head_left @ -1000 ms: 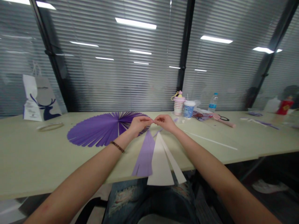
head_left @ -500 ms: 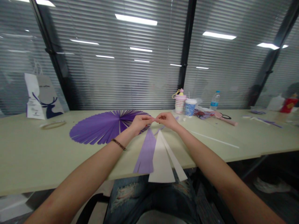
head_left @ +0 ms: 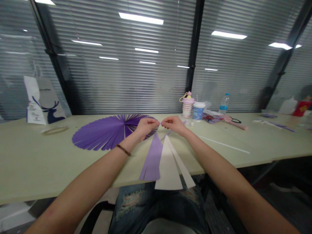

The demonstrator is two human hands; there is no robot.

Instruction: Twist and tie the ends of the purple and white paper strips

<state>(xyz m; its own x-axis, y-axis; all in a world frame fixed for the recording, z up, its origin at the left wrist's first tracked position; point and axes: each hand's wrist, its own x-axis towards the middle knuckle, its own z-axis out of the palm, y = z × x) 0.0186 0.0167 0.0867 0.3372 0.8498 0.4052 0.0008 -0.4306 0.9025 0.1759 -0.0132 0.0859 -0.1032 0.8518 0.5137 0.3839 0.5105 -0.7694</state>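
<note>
My left hand [head_left: 146, 127] has its fingertips pinched together over the right edge of a purple pleated paper disc [head_left: 102, 133]. Close beside it, with a small gap between the fingertips, my right hand [head_left: 173, 124] is also in a pinch. Whatever the fingers hold is too small to make out. Below the hands, light purple paper strips [head_left: 152, 159] fan out towards me. White paper strips [head_left: 169, 165] lie just to their right and reach over the table's front edge.
A paper bag [head_left: 45, 100] and a tape roll [head_left: 55, 130] are at the left. Behind my right hand stand a pink-lidded cup [head_left: 187, 107], a blue cup [head_left: 198, 111] and a water bottle [head_left: 224, 104]. A thin white strip [head_left: 224, 144] lies to the right.
My hands' fingertips, which met before, have moved slightly apart. The paper strips and the purple disc lie as before.
</note>
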